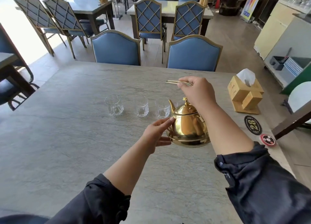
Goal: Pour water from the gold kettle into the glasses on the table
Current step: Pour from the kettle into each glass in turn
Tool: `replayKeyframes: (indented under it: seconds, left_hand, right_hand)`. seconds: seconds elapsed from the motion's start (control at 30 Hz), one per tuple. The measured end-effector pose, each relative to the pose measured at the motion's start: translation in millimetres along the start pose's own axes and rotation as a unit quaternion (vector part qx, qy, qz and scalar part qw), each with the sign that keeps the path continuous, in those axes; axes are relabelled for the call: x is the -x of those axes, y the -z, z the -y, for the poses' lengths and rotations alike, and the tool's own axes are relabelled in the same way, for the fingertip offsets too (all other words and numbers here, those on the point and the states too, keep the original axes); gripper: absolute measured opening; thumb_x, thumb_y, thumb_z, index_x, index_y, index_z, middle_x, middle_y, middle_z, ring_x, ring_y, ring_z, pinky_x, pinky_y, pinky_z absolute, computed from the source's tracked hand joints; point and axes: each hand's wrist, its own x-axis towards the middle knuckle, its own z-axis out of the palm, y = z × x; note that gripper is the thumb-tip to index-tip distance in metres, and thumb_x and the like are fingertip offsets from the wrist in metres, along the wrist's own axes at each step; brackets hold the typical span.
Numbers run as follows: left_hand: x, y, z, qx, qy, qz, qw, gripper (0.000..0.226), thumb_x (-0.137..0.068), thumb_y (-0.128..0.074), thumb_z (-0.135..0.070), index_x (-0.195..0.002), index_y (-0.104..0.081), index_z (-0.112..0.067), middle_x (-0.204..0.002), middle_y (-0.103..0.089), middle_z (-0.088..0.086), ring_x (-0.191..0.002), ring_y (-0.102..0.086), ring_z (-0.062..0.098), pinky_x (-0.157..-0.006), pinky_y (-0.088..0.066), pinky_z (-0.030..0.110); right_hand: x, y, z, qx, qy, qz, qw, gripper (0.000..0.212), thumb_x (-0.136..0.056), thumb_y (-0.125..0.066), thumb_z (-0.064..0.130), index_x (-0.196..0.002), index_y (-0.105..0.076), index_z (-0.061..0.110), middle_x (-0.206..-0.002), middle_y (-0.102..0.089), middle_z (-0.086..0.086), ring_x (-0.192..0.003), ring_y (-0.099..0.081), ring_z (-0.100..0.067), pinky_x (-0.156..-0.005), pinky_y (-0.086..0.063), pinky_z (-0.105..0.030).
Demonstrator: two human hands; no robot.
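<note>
on the grey table [67,139] the gold kettle [188,124] sits just in front of three empty glasses [142,106]. the right hand [196,90] is closed around its raised handle [171,82] above the lid, while the left hand [156,136] rests open-fingered against the kettle's left side.

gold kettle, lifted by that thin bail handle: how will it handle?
The gold kettle is polished metal, so probably slick under the left hand. Hung from the thin handle in the right hand, it may swing. Its lid looks slightly askew and could slip when tilted.
</note>
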Motion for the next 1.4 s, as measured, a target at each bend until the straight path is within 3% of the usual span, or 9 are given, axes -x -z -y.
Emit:
replayKeyframes:
  seconds: [0.1, 0.23, 0.37, 0.77, 1.0, 1.4]
  left_hand:
    - [-0.1, 2.6, -0.6, 0.014, 0.004, 0.002, 1.000, 0.044, -0.084, -0.069, -0.052, -0.122, -0.065, -0.030, -0.124, -0.058, 0.000, -0.087, -0.072, 0.032, -0.082, -0.062, 0.040]
    - [-2.3, 3.9, 1.1, 0.028, 0.002, -0.003, 1.000, 0.052, -0.084, -0.069, -0.053, -0.128, -0.065, -0.025, -0.135, -0.059, 0.006, -0.069, -0.075, 0.023, -0.076, -0.063, 0.036]
    - [-6.0, 5.8, 4.1, 0.030, 0.004, 0.000, 1.000, 0.053, -0.084, -0.068, -0.054, -0.128, -0.066, -0.025, -0.136, -0.059, 0.008, -0.067, -0.075, 0.022, -0.077, -0.063, 0.037]
    - [-7.0, 5.9, 10.9, 0.042, -0.001, -0.002, 0.999, 0.051, -0.081, -0.071, -0.055, -0.119, -0.070, -0.020, -0.121, -0.063, 0.006, -0.072, -0.074, 0.026, -0.079, -0.062, 0.038]
    - [-6.1, 7.4, 11.6, 0.042, 0.003, -0.002, 0.999, 0.057, -0.080, -0.072, -0.055, -0.123, -0.068, -0.018, -0.136, -0.058, 0.014, -0.080, -0.074, 0.030, -0.082, -0.062, 0.040]
    - [-2.3, 5.0, 9.5, 0.054, 0.002, 0.008, 0.999, 0.051, -0.082, -0.071, -0.052, -0.121, -0.069, -0.019, -0.127, -0.062, 0.009, -0.079, -0.074, 0.030, -0.075, -0.063, 0.036]
  right_hand:
    - [-10.0, -7.9, 6.5, 0.024, 0.001, 0.017, 1.000, 0.030, -0.090, -0.063, 0.037, -0.116, -0.071, 0.024, -0.113, -0.071, -0.002, -0.075, -0.059, -0.013, -0.068, -0.050, -0.028]
    - [-19.7, -13.1, 12.4, 0.047, -0.005, 0.043, 0.998, 0.028, -0.091, -0.062, 0.037, -0.113, -0.072, 0.024, -0.108, -0.072, -0.002, -0.082, -0.062, -0.017, -0.070, -0.050, -0.029]
    - [-22.4, -15.7, 15.1, 0.067, -0.006, 0.057, 0.996, 0.029, -0.092, -0.061, 0.035, -0.115, -0.071, 0.021, -0.113, -0.070, -0.004, -0.099, -0.062, -0.021, -0.076, -0.049, -0.031]
    - [-22.4, -17.7, 15.6, 0.095, 0.003, 0.076, 0.993, 0.027, -0.093, -0.060, 0.036, -0.112, -0.072, 0.021, -0.112, -0.070, -0.004, -0.101, -0.062, -0.023, -0.079, -0.052, -0.033]
    - [-21.3, -18.4, 16.7, 0.094, 0.007, 0.078, 0.993, 0.028, -0.093, -0.060, 0.035, -0.114, -0.072, 0.021, -0.114, -0.070, -0.004, -0.104, -0.062, -0.023, -0.079, -0.050, -0.032]
    - [-21.7, -17.5, 17.4, 0.109, 0.012, 0.074, 0.991, 0.026, -0.092, -0.059, 0.036, -0.111, -0.073, 0.023, -0.110, -0.071, -0.003, -0.100, -0.062, -0.022, -0.075, -0.049, -0.030]
